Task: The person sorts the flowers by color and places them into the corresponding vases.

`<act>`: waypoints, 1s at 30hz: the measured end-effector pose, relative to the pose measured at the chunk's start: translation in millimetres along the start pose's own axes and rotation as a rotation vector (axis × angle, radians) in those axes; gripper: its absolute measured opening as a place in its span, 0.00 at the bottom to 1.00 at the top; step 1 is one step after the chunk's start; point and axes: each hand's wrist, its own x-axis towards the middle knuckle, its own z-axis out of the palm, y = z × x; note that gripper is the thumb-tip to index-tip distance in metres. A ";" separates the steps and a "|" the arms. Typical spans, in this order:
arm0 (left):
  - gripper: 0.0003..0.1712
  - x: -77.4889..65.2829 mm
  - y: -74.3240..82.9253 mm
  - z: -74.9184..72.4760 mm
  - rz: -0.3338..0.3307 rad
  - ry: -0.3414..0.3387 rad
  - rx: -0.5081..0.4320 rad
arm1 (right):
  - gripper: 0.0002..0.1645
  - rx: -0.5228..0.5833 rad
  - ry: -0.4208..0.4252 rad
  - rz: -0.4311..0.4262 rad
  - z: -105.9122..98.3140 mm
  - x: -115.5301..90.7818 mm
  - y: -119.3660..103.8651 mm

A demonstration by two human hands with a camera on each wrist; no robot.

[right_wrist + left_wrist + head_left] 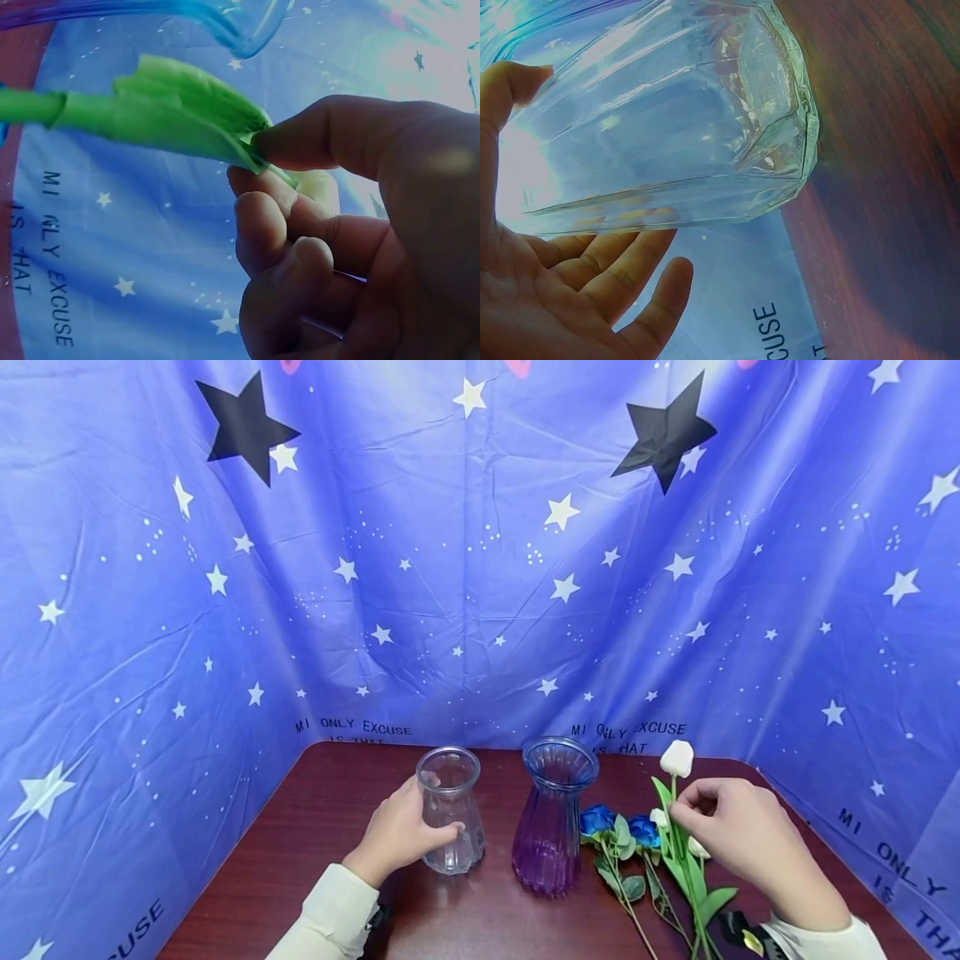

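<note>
On the left of the table, my left hand (pixel 401 828) holds a clear glass vase (pixel 463 827). Its thumb lies on the near side and its fingers reach round the far side. The left wrist view shows the ribbed glass (pixel 660 127) between thumb and fingers (pixel 626 274). To the right, my right hand (pixel 738 827) pinches the green stem of a white tulip (pixel 677 758) just below the bloom. In the right wrist view, thumb and forefinger grip the stem by a green leaf (pixel 187 112); the bloom is mostly hidden behind the fingers.
A blue-and-purple glass vase (pixel 551 827) stands right of the clear one. Two blue roses, one of them a blue rose (pixel 597 820) at the left, lie beside it. More white tulip heads (pixel 697 847) show near my right hand. A starry blue cloth (pixel 480 568) surrounds the table (pixel 450 914).
</note>
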 end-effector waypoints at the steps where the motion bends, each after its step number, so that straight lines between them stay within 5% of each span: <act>1: 0.48 -0.2 -0.1 0.2 -0.001 0.000 0.000 | 0.06 -0.001 0.012 -0.002 -0.9 -0.4 -1.4; 18: 0.47 -1.1 -1.0 0.4 -0.006 0.001 -0.009 | 0.06 0.050 0.236 -0.072 -20.0 -10.4 -22.4; 30: 0.45 0.6 0.9 1.1 -0.012 0.004 0.004 | 0.05 0.125 0.263 -0.069 -15.6 -10.0 -25.7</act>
